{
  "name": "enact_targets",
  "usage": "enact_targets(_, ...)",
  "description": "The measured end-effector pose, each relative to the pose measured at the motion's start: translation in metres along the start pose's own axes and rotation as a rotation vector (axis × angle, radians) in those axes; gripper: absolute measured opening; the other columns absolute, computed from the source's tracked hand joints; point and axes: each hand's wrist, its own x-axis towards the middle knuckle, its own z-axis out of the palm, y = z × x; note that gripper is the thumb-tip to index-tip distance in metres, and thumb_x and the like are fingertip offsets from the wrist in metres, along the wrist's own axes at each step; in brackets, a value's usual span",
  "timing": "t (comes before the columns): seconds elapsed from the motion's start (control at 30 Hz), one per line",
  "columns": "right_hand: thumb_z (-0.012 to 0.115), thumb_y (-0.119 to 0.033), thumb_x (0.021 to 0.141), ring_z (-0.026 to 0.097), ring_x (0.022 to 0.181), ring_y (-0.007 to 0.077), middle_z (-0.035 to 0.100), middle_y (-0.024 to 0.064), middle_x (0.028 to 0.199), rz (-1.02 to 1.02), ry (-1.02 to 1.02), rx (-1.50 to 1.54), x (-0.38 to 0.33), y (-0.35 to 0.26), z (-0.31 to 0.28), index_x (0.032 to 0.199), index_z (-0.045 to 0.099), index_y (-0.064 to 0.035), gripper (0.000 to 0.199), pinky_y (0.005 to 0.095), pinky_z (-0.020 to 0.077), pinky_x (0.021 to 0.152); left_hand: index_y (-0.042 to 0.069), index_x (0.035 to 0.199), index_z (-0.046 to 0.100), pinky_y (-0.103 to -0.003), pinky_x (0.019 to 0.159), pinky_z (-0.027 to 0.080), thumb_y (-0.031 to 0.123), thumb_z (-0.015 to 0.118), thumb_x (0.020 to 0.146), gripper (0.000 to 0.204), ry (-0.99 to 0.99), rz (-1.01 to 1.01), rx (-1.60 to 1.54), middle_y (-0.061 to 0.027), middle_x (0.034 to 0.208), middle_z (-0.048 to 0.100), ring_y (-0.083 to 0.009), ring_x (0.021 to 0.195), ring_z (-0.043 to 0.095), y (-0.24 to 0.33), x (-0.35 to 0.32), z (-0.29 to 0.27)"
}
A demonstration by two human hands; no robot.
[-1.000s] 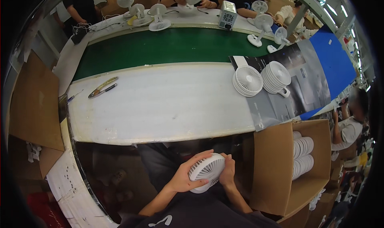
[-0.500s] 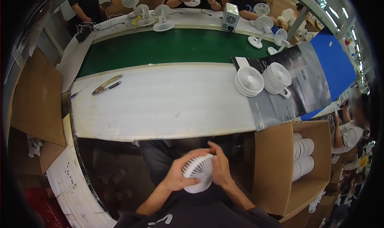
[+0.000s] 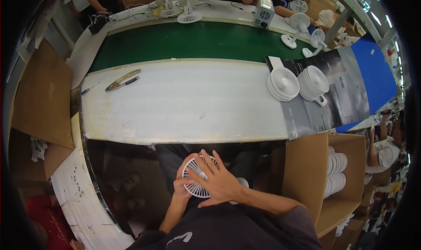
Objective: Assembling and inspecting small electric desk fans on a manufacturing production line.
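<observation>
A small white fan (image 3: 193, 189) with a round slatted grille is held low in front of my body. My left hand (image 3: 181, 185) wraps around its left side, with the thumb on the grille. Across the grille's front lies my right hand (image 3: 222, 183), palm down with its fingers spread. A white rounded part (image 3: 242, 182) shows behind my right wrist; whether it joins the fan is hidden.
A white table (image 3: 188, 105) spans ahead, bearing pliers (image 3: 123, 80) and two stacks of fan grilles (image 3: 283, 84). Behind it runs a green belt (image 3: 184, 41). At right stands a cardboard box (image 3: 307, 180) with white round parts. Co-workers sit across the belt.
My right hand has moved from the fan's right side to lie spread over its grille. The fan has turned so its grille faces up, and has shifted slightly left and up.
</observation>
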Motion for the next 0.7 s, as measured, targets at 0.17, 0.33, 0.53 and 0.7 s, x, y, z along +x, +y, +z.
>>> enact_targets(0.17,0.069,-0.059,0.077,0.032,0.136,0.0519,0.037,0.0346,0.144,0.054,0.045,0.014,0.003,-0.007,0.031,0.144,0.045,-0.0024,0.091,0.0602,0.0247,0.110,0.000,0.147,0.037,-0.041,0.107,0.045,0.005,0.055,0.062,0.087,0.041,-0.002,-0.132,-0.0224,0.146,0.047,-0.0346,0.128,0.052,-0.012,-0.003,-0.024)
enact_targets(0.33,0.069,-0.057,0.076,0.033,0.135,0.0525,0.037,0.0354,0.144,0.184,0.096,0.011,0.001,-0.015,0.047,0.142,0.047,-0.0007,0.090,0.0603,0.0254,0.108,0.000,0.146,0.038,-0.041,0.106,0.046,0.007,0.052,0.065,0.083,0.125,-0.007,-0.140,-0.0225,0.145,0.048,-0.0349,0.126,0.053,-0.020,-0.006,-0.036)
enact_targets(0.53,0.070,-0.056,0.076,0.035,0.134,0.0523,0.037,0.0355,0.144,0.326,0.143,0.034,-0.008,-0.022,0.056,0.141,0.048,-0.0001,0.089,0.0605,0.0264,0.107,0.000,0.145,0.039,-0.041,0.106,0.045,0.005,0.050,0.067,0.080,0.086,-0.051,-0.034,-0.0221,0.144,0.048,-0.0354,0.126,0.053,-0.024,-0.005,-0.037)
enact_targets(0.7,0.071,-0.056,0.075,0.037,0.133,0.0504,0.038,0.0341,0.145,0.338,0.173,0.053,-0.006,-0.023,0.054,0.141,0.048,-0.0013,0.089,0.0597,0.0264,0.107,0.001,0.144,0.041,-0.042,0.107,0.045,0.004,0.052,0.065,0.080,0.152,-0.038,0.024,-0.0225,0.144,0.048,-0.0356,0.127,0.052,-0.023,-0.008,-0.026)
